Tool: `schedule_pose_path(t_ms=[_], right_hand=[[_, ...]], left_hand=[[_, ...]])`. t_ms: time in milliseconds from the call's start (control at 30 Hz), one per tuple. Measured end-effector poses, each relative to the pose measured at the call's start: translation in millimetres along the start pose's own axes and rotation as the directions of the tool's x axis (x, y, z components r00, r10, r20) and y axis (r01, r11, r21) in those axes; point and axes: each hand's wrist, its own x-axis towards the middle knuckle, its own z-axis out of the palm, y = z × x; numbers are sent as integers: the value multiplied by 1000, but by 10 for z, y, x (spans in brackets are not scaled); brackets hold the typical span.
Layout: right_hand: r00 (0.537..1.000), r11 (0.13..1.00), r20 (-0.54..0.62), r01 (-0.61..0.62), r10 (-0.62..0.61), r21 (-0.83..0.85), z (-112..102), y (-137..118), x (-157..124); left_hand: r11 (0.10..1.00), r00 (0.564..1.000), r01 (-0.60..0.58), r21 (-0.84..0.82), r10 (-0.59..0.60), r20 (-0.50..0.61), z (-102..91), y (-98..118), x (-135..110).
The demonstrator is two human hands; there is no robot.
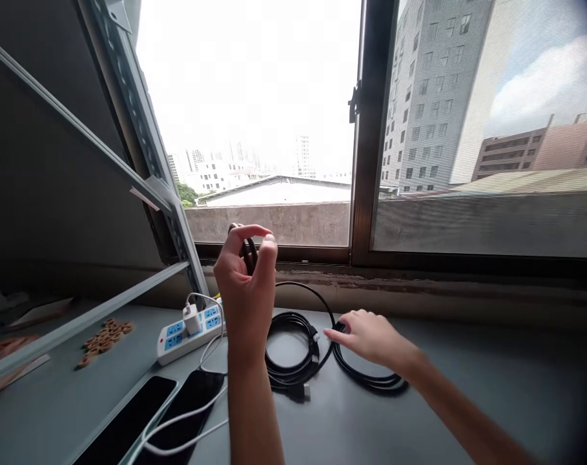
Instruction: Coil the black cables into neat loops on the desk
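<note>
Right of the power strip (196,337), the left hand (245,278) curls round a black cable (249,258) — farther right, a coiled cable (381,385) lies under the right hand (370,337) — grip unclear.

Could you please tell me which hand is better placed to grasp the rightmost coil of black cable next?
Probably the right hand: it is low over the rightmost coil, with fingers at its upper-left edge. The left hand is raised above the table, curled around dark cable.
</note>
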Motion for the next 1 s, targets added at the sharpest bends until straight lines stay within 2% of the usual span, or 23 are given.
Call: schedule_pose_path(t_ms=[67, 133, 200, 267, 333, 433, 500, 567, 667, 733, 833, 900, 1000], right_hand=[[995, 978, -3, 94, -95, 188, 94, -8, 65], [977, 895, -34, 207, -211, 396, 130, -26, 80], [938, 733, -116, 329, -327, 595, 102, -49, 45], [887, 527, -227, 428, -403, 734, 13, -70, -41], [853, 382, -317, 479, -414, 790, -119, -84, -170], [802, 295, -472, 580, -365, 759, -329, -78, -400], [761, 288, -562, 645, -323, 708, -442, -49, -545], [725, 319, -636, 688, -262, 652, -525, 7, -660], [690, 357, -700, 711, -186, 606, -610, 123, -755], [701, 362, -696, 696, -157, 620, -659, 190, -779], [753, 384, -657, 618, -38, 686, -746, 220, -807], [769, 387, -634, 561, 84, 732, -807, 214, -837], [759, 348, -619, 535, 202, 770, -869, 262, -871]], left_hand=[[997, 1000, 11, -78, -13, -25, -10, 66, -25], [989, 998, -13, -145, 4, -60, -19, 132, -54], [981, 992, -62, -182, 40, -122, -24, 193, -84], [971, 973, -127, -204, 82, -214, -24, 245, -109], [958, 942, -203, -200, 135, -307, -19, 289, -126], [960, 909, -222, -168, 142, -392, -8, 337, -136], [972, 907, -175, -159, 96, -411, -5, 353, -133], [978, 917, -129, -161, 57, -394, -11, 345, -121], [994, 962, -41, -102, 11, -274, -33, 264, -88], [998, 988, 59, -7, -59, -139, -43, 171, -60], [974, 978, 195, 116, -202, 51, -37, 26, -14], [965, 963, 222, 142, -240, 125, -25, -33, 11], [978, 967, 186, 98, -200, 158, 0, -43, 23]])
